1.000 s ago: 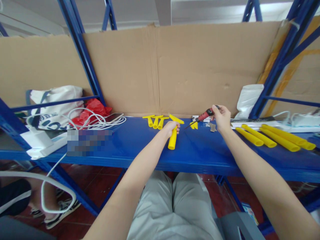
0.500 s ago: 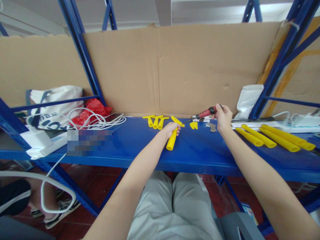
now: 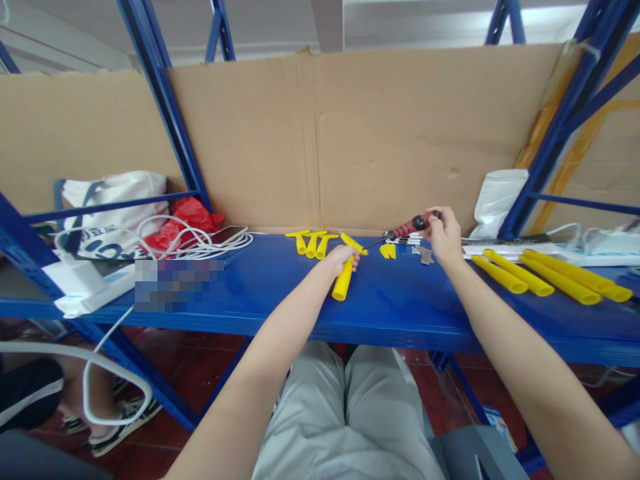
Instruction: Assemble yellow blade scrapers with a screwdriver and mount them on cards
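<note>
My left hand (image 3: 346,257) is wrapped round a yellow tube-handled piece (image 3: 342,287), whose open round end points toward me and whose flat crosspiece sticks out beyond my fingers. In my right hand (image 3: 444,235) is a red and black screwdriver (image 3: 406,229), gripped by the end of its handle. The thin shaft slants left and down to the yellow piece near my left fingers; whether its tip sits in a screw is too small to make out. Small yellow parts (image 3: 387,251) lie on the blue table (image 3: 280,293) below the shaft.
Several yellow T-shaped pieces (image 3: 311,245) lie left of my left hand. Loose yellow tubes (image 3: 563,277) are at the right. Small metal parts (image 3: 426,256) lie near my right hand. White cables (image 3: 200,243) and a power strip (image 3: 95,293) occupy the left. Cardboard (image 3: 390,140) stands behind.
My right fingers have shifted and turned slightly on the screwdriver handle, which has rolled a little. The left hand and the yellow piece stay nearly in place.
</note>
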`<state>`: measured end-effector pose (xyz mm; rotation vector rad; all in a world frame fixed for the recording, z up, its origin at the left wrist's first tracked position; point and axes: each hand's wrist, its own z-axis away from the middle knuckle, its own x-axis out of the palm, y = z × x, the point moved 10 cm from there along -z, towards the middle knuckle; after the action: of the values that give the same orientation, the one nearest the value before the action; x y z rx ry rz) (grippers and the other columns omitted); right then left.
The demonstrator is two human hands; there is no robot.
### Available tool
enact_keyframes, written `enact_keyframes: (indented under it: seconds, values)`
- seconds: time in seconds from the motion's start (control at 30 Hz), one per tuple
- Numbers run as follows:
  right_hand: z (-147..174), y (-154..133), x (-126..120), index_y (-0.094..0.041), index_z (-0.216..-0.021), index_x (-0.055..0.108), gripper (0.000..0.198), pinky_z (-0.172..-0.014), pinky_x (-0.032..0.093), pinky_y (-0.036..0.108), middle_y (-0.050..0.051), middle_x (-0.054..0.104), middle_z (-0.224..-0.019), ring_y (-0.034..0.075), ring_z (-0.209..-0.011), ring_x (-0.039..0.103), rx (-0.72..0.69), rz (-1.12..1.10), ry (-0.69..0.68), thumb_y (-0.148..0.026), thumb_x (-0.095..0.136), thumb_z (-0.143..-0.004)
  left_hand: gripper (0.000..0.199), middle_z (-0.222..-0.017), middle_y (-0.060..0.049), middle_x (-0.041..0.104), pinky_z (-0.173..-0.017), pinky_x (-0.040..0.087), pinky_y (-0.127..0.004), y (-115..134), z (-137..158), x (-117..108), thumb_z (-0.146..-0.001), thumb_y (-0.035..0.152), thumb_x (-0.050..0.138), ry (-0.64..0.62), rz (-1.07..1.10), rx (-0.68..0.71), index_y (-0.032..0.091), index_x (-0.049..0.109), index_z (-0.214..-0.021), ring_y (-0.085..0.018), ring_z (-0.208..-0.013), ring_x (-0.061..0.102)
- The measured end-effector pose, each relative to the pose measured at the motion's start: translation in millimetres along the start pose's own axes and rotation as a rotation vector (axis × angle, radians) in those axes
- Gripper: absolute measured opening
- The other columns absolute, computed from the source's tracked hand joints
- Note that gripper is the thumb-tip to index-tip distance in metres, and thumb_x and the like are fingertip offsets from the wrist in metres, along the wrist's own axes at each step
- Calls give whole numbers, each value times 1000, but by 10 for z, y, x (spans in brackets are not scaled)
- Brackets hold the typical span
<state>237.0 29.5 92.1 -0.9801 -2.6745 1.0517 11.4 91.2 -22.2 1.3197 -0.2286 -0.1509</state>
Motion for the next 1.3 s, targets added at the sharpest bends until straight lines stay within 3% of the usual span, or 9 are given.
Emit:
enact_keyframes:
  seconds: [0.13, 0.4, 0.57, 0.73, 0.97, 1.2, 1.3]
  values:
    - [19, -31, 15, -23, -93, 53, 20, -55, 41, 29, -4, 46, -54, 14, -49, 49, -7, 60, -30, -37, 43, -82, 20, -44, 6, 40, -37, 29, -18, 15, -1, -26, -77, -2, 40, 14, -15, 11, 16, 45, -72, -7, -34, 35]
    - [-65, 237, 101, -22, -84, 53, 33, -38, 31, 24, -7, 41, -45, 10, -35, 40, 180, -283, -80, -52, 61, -72, 20, -45, 5, 41, -36, 28, -17, 14, 11, -58, -78, -2, 41, 47, -6, 9, 17, 45, -70, -6, -33, 35]
    - [-9, 268, 214, -21, -80, 56, 36, -38, 36, 23, -4, 51, -48, 11, -39, 47, 319, -439, -219, -54, 66, -70, 20, -44, 6, 40, -37, 28, -16, 17, 11, -97, -79, -1, 42, 75, -38, 7, 16, 45, -71, -6, -34, 35]
    - [8, 226, 290, -20, -73, 52, 34, -40, 40, 22, -2, 57, -57, 10, -45, 54, 338, -495, -296, -52, 65, -74, 23, -44, 5, 40, -37, 29, -17, 30, 19, -106, -79, -2, 41, 87, -43, 10, 16, 44, -67, -6, -34, 35]
    - [-4, 304, 233, -20, -65, 49, 42, -34, 36, 18, -6, 49, -49, 7, -40, 48, 394, -604, -190, -50, 77, -60, 24, -45, 5, 40, -38, 28, -18, 34, 35, -96, -80, -2, 41, 91, -66, 10, 17, 42, -65, -5, -35, 35]
    - [3, 296, 249, -20, -71, 54, 36, -35, 35, 19, -9, 37, -40, 7, -34, 41, 372, -606, -210, -52, 72, -68, 24, -44, 6, 39, -38, 28, -18, 49, 44, -88, -80, -1, 40, 87, -74, 18, 17, 41, -63, -5, -34, 34]
    - [17, 282, 266, -20, -73, 56, 32, -36, 37, 18, -7, 44, -43, 7, -37, 45, 391, -619, -232, -49, 69, -72, 24, -44, 5, 39, -38, 28, -18, 45, 37, -94, -79, -1, 40, 90, -75, 13, 17, 42, -63, -5, -35, 34]
